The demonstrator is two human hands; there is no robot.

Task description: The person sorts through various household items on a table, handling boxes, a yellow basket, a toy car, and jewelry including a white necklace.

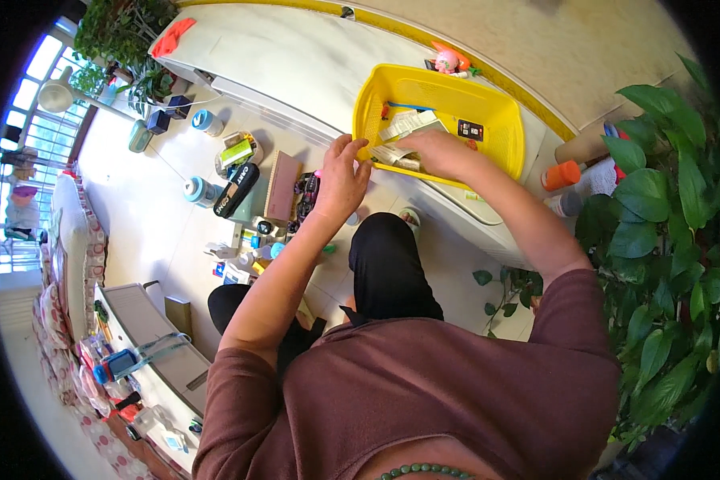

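A yellow plastic basket stands on the white marble-patterned cabinet top in front of me. My left hand is at its near left corner, fingers and thumb on the rim. Inside the basket, my right hand reaches down over printed paper slips. Its fingertips touch the paper, but whether they grip a slip is hard to see. Also in the basket are a blue stick-like item, a black card-shaped package and small red pieces.
Behind the basket sit small toys. On the floor at left are a pencil case, a pink notebook, blue-lidded jars and small boxes. A leafy plant and an orange-capped bottle stand at right. A drawer unit is lower left.
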